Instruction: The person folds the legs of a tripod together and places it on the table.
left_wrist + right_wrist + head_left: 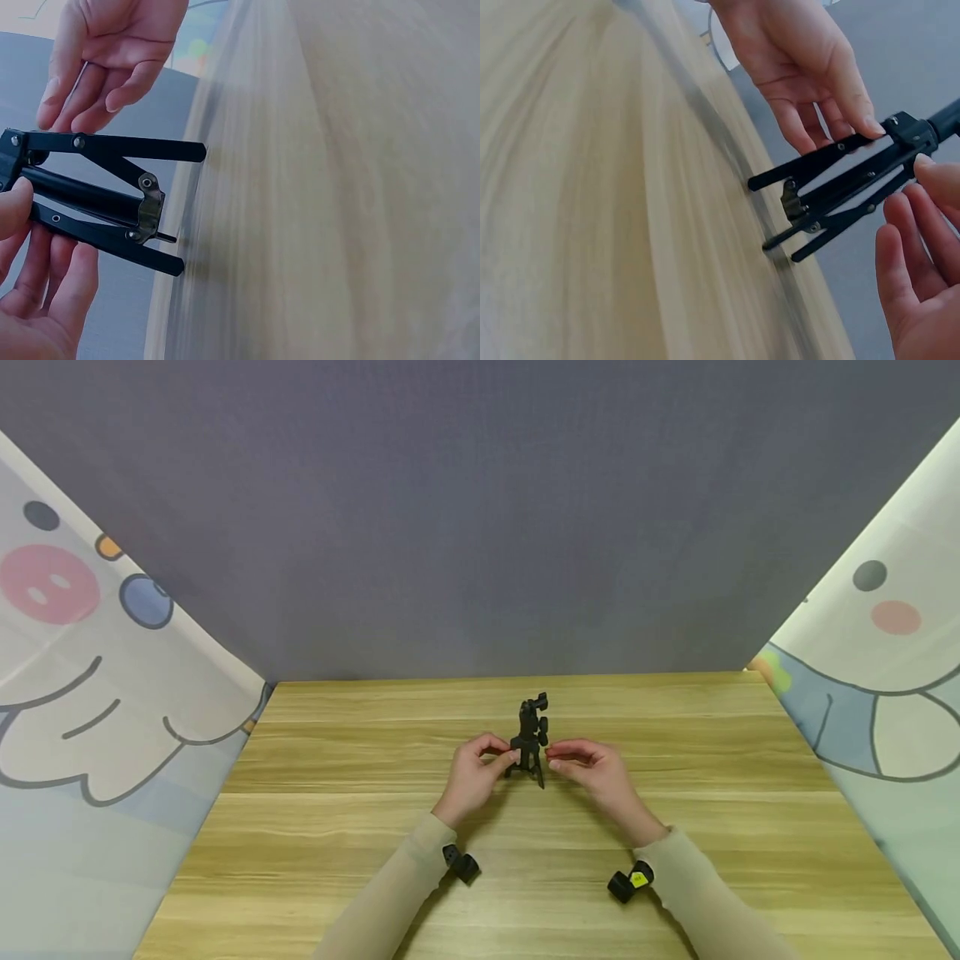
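A small black tripod [528,727] is upright near the middle of the table, its legs spread and a jointed clamp-like head on top. My left hand [471,777] pinches one leg near the upper hinge between thumb and fingers, as the right wrist view also shows. On the other side, my right hand [602,774] is held close, its fingers loosely bent and not wrapped round anything. In the right wrist view its thumb is at the leg hub [915,139]; whether it touches, I cannot tell. A metal spreader [152,210] joins the legs below the centre tube.
The wooden table [337,743] runs back to a grey partition [480,527]. Cartoon-printed curtains [135,710] hang at both sides. A black wrist camera [461,864] sits on the left sleeve, and another [630,882] with a yellow label on the right.
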{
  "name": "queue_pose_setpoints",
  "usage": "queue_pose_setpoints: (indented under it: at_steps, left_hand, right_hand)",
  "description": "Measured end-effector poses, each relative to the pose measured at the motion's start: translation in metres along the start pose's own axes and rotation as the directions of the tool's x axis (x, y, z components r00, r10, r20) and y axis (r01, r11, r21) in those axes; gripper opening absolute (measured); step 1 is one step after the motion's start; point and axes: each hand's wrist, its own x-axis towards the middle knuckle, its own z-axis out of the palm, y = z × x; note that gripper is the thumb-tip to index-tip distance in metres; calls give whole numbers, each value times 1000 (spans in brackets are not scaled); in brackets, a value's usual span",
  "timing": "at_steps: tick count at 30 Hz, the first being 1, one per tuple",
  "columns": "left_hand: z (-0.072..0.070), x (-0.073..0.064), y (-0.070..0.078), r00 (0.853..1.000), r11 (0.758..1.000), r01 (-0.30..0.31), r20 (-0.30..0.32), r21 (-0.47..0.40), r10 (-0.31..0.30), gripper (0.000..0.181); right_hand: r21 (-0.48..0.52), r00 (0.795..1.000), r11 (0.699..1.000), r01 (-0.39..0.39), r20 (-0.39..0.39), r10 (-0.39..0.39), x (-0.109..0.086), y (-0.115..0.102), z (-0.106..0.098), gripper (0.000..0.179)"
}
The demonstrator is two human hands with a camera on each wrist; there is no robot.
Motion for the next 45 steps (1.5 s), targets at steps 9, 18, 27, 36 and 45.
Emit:
queue_pose_setpoints:
  at_steps: [9, 18, 27, 36, 45]
  left_hand:
    - [-2, 1, -7, 999, 999, -39, 19, 2, 39, 6]
    - [-4, -1, -3, 996, 994, -86, 9, 65, 86, 6]
    - [-3, -1, 1, 996, 990, -80, -15, 113, 83, 6]
    - [-4, 2, 2, 996, 988, -87, -27, 126, 91, 9]
    - [-4, 0, -1, 996, 989, -87, -10, 117, 88, 4]
  right_hand:
    - [-80, 999, 996, -40, -33, 38, -2, -7, 15, 18]
    - [-249, 990, 968, 28, -124, -60, -4, -6, 29, 10]
    - [-256, 983, 967, 1, -180, -48, -2, -2, 30, 6]
    - [-263, 979, 965, 11, -192, -64, 0, -5, 34, 5]
    - [-256, 988, 967, -9, -151, -31, 1, -4, 29, 7]
